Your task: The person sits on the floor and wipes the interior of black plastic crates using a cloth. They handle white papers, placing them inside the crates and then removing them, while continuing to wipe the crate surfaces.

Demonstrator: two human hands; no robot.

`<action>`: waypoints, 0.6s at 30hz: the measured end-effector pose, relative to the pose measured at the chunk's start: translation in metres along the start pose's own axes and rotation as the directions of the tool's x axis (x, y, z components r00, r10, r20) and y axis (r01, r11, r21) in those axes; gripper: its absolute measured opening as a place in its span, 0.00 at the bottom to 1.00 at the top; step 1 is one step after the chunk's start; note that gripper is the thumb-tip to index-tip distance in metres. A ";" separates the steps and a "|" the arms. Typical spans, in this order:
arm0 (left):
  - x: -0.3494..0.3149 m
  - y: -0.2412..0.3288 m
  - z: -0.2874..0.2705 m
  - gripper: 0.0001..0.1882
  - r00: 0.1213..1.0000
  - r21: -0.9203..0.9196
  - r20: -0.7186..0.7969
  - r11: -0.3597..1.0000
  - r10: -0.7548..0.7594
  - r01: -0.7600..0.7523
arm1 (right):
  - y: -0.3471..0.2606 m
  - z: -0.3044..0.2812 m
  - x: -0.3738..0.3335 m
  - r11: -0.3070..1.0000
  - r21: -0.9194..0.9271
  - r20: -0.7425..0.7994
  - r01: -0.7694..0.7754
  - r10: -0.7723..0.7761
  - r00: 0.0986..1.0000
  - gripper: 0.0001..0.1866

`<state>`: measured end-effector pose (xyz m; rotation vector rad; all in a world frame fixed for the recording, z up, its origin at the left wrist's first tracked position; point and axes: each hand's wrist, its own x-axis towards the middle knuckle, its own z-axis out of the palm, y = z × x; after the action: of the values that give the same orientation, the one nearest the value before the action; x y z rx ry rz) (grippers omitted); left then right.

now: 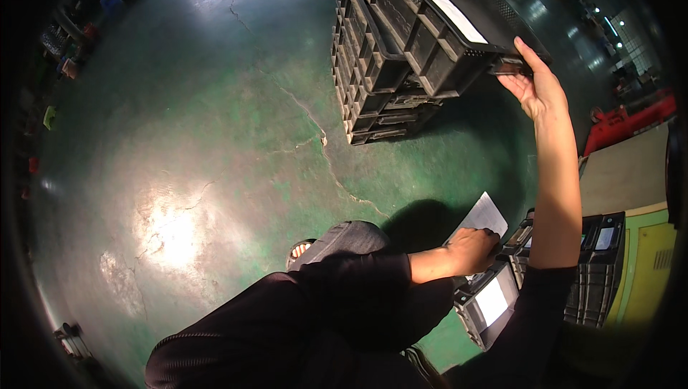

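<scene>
My right hand (534, 86) is raised at the upper right and grips the near corner of a black plastic crate (430, 23), which sits tilted on top of a stack of black crates (373, 95). A white label (457, 17) is on the tilted crate's side. My left hand (469, 249) reaches across my body to the lower right, its fingers closed on a grey flat sheet (487, 213). The sheet lies at the rim of another black crate (487, 303) with a white label on its side.
The green painted floor (215, 138) is cracked and shows bright glare spots. More black crates (598, 267) stand at the lower right beside a yellow-green surface. A red machine part (623, 120) is at the right. My bent knee and sandalled foot (304, 249) are at the bottom centre.
</scene>
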<state>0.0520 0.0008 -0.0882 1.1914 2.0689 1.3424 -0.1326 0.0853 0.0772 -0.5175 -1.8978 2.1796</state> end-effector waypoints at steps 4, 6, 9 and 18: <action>0.006 0.000 0.005 0.12 0.999 -0.039 -0.018 0.999 0.033 -0.034 | 0.014 0.023 0.022 0.996 0.085 -0.027 -0.028 0.030 0.999 0.18; 0.003 0.002 0.003 0.13 0.999 -0.072 -0.012 0.997 0.035 -0.035 | 0.021 0.036 0.027 0.992 0.122 -0.025 -0.011 0.014 1.000 0.21; 0.001 0.007 -0.001 0.14 0.998 -0.098 0.059 0.995 0.012 -0.006 | 0.025 0.054 0.034 0.988 0.156 -0.013 -0.001 0.004 1.000 0.21; 0.005 0.015 -0.006 0.18 0.980 0.084 0.200 0.996 0.000 -0.017 | 0.036 0.054 0.072 0.987 0.161 -0.002 0.013 -0.012 1.000 0.31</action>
<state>0.0515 0.0044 -0.0720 1.3143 1.9961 1.0976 -0.2168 0.0579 0.0382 -0.4749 -1.7006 2.2986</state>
